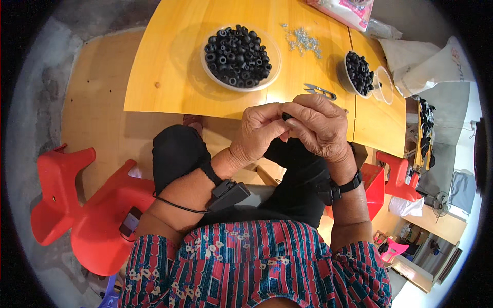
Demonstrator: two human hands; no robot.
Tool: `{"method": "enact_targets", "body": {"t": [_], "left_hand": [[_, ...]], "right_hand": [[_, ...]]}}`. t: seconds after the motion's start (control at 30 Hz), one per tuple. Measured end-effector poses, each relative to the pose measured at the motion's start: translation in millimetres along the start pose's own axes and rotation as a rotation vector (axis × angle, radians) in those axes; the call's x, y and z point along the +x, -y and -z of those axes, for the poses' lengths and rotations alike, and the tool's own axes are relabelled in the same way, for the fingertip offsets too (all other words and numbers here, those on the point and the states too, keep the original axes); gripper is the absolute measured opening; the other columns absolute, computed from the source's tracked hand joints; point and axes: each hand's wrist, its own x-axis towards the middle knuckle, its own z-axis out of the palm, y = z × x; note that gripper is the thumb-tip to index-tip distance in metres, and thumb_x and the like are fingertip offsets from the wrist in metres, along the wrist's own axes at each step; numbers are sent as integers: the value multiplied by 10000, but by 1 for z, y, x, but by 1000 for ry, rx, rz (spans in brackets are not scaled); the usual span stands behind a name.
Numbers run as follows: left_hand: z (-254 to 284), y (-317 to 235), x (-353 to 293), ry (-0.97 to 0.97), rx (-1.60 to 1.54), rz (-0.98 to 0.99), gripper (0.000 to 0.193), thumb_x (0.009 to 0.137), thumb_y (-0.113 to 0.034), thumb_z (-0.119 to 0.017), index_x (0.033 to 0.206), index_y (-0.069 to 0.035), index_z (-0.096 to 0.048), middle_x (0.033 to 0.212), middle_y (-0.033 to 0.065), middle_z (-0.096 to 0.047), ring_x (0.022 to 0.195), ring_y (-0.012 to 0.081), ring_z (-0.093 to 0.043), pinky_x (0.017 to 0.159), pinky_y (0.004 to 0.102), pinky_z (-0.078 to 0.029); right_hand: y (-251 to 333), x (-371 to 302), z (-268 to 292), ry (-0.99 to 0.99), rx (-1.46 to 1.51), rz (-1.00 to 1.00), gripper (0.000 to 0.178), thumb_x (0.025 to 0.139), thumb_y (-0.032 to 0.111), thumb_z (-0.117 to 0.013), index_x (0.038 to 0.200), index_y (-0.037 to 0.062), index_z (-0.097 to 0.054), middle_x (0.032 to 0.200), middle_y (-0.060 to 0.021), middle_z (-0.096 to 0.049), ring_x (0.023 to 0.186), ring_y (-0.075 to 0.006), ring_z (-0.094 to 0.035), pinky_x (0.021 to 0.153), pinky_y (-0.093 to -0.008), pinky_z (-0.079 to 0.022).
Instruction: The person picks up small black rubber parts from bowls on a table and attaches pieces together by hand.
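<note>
As hands (255,131) (319,126) pinch piece (286,116), bag lettering (363,22) unclear

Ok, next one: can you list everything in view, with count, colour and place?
Table: one, yellow, upper middle
Large bowl: one, clear, table's left part
Small bowl: one, greyish, table's right part
Black parts: many, black, in both bowls
Metal bits: many, silver, between the bowls
Snips: one, dark and silver, near table's front edge
Tub: one, clear, beside small bowl
Bag: one, pink and white, top
Chairs: several, red, both sides
Phone: one, dark, left
Fan: one, dark, far right
Background clutter: uncountable, mixed, right
Black piece: one, black, at both hands' fingertips
Left hand: one, bare, centre
Right hand: one, bare, right of centre
</note>
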Motion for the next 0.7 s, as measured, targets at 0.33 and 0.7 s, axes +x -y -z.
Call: {"method": "enact_targets", "body": {"t": [0.33,0.7], "left_hand": [[-11,-3,11,-209,-169,-158,199,827,-17,-640,1022,-9,-602,728,-11,-559,655,48,-548,560,181,-473],[-5,10,7,-99,-97,-3,239,872,-106,-612,1089,-8,-592,851,9,-599,729,64,-567,662,202,-502]], "right_hand": [[12,-14,-36,-352,408,-560,96,867,74,-582,899,-1,-632,701,-28,-554,621,-111,-490,549,-238,-405],[5,-33,-32,-292,593,-718,156,887,143,-596,817,8,-633,648,15,-514,597,-74,-442,559,-223,-376]]}}
